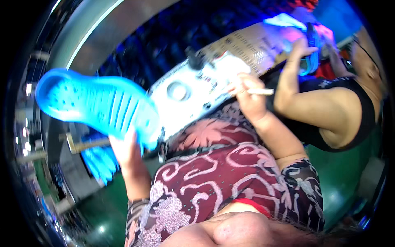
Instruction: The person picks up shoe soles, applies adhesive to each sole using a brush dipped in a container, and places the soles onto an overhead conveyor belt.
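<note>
A bright blue shoe sole, grooved crosswise and dotted with small marks at its far left end, is raised at the left. My left hand grips its near edge, fingers partly hidden behind it. My right hand is closed around a pale, thin stick that pokes out to the right; its other end is hidden. That hand is over the right part of a stained white work surface. On this surface rests a round, pale dish-like piece.
A blurred black object stands at the white surface's far edge. Beyond is a printed cardboard sheet. Several blue pieces are stacked below the sole at left. At right, a co-worker holds a blue item.
</note>
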`<state>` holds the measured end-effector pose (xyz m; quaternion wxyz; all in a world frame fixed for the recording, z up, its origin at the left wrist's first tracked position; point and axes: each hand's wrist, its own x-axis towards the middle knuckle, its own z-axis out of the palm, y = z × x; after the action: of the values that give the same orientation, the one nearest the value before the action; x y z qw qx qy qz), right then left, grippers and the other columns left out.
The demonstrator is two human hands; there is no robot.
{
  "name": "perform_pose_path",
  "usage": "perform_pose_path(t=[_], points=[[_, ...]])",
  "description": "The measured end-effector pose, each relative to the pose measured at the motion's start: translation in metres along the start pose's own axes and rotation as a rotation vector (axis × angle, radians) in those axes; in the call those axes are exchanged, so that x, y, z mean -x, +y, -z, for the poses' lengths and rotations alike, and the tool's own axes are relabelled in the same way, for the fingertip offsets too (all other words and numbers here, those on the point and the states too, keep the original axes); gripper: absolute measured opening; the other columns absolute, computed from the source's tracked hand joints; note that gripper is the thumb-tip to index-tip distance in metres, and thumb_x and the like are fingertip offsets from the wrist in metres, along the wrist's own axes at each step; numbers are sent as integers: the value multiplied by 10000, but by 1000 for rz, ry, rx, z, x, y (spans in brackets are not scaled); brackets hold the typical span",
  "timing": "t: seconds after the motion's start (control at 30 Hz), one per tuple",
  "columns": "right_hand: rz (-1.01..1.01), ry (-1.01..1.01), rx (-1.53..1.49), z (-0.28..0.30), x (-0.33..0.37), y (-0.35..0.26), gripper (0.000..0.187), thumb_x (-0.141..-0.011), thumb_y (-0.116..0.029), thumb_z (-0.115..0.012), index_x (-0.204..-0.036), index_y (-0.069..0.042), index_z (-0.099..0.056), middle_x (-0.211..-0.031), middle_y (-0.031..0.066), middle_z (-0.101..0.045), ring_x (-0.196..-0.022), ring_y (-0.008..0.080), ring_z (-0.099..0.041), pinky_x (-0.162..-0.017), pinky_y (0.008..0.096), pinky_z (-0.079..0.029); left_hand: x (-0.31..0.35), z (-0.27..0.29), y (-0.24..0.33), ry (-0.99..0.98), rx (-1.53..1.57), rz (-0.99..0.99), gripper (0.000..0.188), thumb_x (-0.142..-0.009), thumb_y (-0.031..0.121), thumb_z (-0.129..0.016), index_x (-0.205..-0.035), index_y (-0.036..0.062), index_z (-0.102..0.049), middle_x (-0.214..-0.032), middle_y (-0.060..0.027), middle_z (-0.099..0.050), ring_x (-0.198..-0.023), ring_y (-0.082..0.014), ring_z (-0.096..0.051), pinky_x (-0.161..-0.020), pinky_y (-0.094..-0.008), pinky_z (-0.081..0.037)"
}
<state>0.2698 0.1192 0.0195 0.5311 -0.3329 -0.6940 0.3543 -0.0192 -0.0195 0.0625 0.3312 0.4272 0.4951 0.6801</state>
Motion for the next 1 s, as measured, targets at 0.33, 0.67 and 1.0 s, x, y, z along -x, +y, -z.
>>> perform_pose_path(t=[0.33,0.67,1.0], points=[[242,168,222,3,-3,11,215,-771,-61,-605,-563,-50,-554,-541,92,-489,-557,283,-493,-582,364,-386,-158,-142,32,-1035,-16,269,711,-665,213,-683,-1254,-65,-399,-1087,-115,-547,-996,-160,-506,-823,-288,-422],[178,184,277,16,7,21,205,-780,-82,-594,-578,-55,-573,-554,89,-513,-570,271,-512,-639,360,-415,-259,-335,103,-705,829,12,451,-881,250,-560,-1226,-14,-441,-954,-198,-591,-829,-246,-618,-720,-298,-531],[-174,163,89,-18,19,24,221,-838,-61,-525,-640,-14,-613,-618,111,-574,-595,251,-552,-584,347,-429,-71,91,-22,258,-232,375,384,-881,272,-564,-1192,54,-506,-713,-46,-582,-579,-98,-558,-528,-195,-456]])
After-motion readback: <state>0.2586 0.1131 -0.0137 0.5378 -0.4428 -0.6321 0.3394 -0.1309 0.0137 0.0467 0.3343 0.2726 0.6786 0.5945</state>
